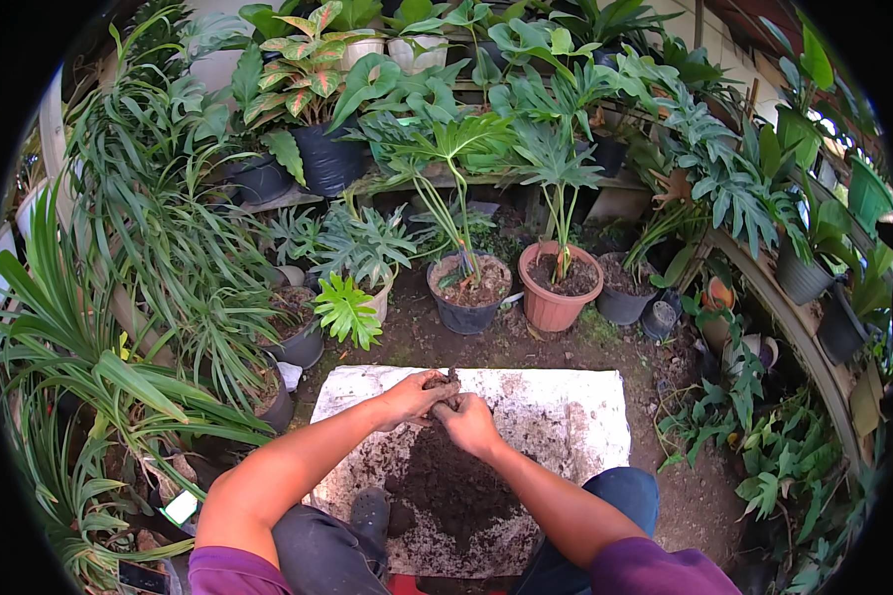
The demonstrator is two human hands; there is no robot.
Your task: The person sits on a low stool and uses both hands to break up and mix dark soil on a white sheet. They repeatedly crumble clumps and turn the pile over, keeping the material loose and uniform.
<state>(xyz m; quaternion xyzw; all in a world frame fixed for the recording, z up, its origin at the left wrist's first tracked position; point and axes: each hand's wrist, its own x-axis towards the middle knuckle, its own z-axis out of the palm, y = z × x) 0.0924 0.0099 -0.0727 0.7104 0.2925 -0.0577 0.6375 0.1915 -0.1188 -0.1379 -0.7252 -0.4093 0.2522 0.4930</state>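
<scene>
Above the spread white sack sheet (595, 416), both my hands meet around a dark clump of soil (452, 377). My left hand (411, 400) grips it from the left, its fingers soiled. My right hand (467, 424) pinches at the same clump, with thumb and fingertips close to the left hand's fingers. Part of the clump is hidden by the fingers. Beneath the hands lies a heap of loose dark soil (454, 483), with crumbs scattered across the sheet.
Beyond the sheet stand a black pot (470, 316) and a terracotta-coloured plastic pot (558, 303), each with a leafy plant. Long strappy leaves (171, 223) crowd the left. A curved ledge (796, 312) bears pots on the right. My shoe (370, 513) rests on the sheet's near left.
</scene>
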